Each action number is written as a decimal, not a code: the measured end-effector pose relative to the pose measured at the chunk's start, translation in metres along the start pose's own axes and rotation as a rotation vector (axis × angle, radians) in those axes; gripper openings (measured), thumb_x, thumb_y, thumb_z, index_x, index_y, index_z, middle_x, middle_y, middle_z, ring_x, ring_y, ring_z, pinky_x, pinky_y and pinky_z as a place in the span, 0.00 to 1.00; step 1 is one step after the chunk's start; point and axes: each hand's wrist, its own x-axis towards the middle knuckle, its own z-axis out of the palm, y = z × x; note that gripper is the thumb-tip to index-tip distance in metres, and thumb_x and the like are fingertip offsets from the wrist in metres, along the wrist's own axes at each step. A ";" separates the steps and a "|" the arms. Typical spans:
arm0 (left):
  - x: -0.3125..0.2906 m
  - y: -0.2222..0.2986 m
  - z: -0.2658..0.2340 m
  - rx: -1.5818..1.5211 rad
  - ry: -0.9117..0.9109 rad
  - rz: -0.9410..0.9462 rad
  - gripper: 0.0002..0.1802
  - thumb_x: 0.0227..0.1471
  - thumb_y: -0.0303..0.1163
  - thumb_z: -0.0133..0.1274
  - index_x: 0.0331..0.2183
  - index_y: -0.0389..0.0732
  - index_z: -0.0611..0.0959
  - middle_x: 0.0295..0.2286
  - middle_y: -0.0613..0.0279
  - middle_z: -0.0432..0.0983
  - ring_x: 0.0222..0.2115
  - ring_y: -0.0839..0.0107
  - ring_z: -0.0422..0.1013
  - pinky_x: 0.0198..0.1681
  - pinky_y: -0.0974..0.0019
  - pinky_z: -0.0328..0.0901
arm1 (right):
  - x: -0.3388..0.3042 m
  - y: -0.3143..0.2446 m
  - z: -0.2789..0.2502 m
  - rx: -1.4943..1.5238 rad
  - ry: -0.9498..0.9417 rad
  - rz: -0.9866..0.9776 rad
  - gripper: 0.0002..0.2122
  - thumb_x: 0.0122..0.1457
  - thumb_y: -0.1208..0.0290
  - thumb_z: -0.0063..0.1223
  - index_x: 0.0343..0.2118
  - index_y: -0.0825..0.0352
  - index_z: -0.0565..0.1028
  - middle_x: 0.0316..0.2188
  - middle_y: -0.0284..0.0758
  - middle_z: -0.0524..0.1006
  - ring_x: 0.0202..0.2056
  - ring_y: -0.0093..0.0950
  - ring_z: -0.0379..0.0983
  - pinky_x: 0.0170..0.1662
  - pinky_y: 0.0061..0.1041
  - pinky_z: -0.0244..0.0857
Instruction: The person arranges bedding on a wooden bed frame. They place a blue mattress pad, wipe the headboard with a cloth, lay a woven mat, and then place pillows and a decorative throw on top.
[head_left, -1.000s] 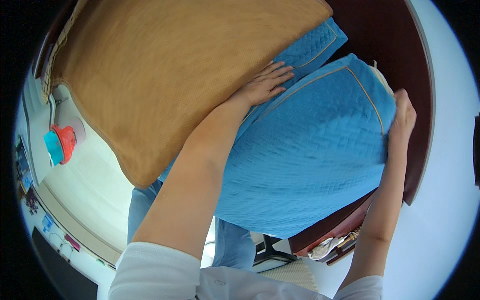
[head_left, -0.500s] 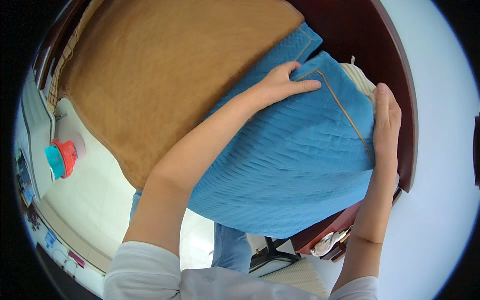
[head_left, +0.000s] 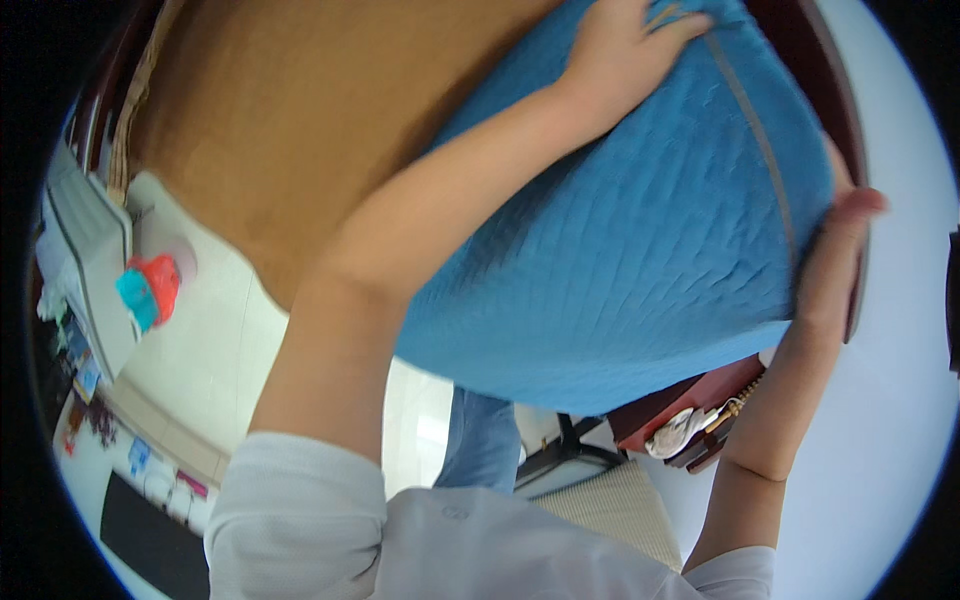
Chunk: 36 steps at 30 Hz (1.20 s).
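Now, left hand (head_left: 612, 65): up on the blue quilted cover (head_left: 640, 270), thumb out, fingers blurred (can't tell whether they grip).
Right hand (head_left: 838, 240): at the cover's right edge, thumb sticking clear, fingers partly hidden; grip, can't tell.
Blue spread: slanting between the tan mat (head_left: 280, 130) and the dark red panel (head_left: 815, 60).
Far left: pale floor (head_left: 215, 340).

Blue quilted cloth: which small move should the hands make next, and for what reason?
Perhaps the right hand should close more fully on the side edge of the blue quilted cloth, since one digit points away from it, while the left hand lies on the cloth near the picture's upper edge.
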 end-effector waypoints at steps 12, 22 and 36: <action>0.034 -0.036 0.004 -0.420 -0.505 -0.389 0.14 0.54 0.38 0.50 0.32 0.35 0.77 0.27 0.63 0.74 0.28 0.75 0.68 0.34 0.70 0.64 | 0.024 -0.027 0.029 -0.044 0.222 0.120 0.29 0.50 0.43 0.50 0.45 0.67 0.74 0.30 0.44 0.77 0.28 0.34 0.76 0.34 0.30 0.71; 0.048 -0.141 -0.017 0.367 -0.349 -0.051 0.25 0.56 0.45 0.44 0.40 0.31 0.77 0.38 0.46 0.75 0.42 0.52 0.69 0.46 0.59 0.63 | 0.092 0.025 0.042 -0.052 0.118 0.285 0.32 0.47 0.39 0.50 0.45 0.66 0.75 0.33 0.47 0.76 0.37 0.41 0.74 0.41 0.38 0.69; -0.118 -0.115 -0.080 0.273 -0.371 -0.493 0.34 0.58 0.51 0.36 0.58 0.39 0.57 0.59 0.48 0.48 0.60 0.56 0.45 0.61 0.62 0.43 | 0.148 0.077 0.072 0.352 -0.154 0.288 0.17 0.58 0.59 0.48 0.35 0.72 0.77 0.33 0.37 0.77 0.34 0.27 0.72 0.42 0.26 0.65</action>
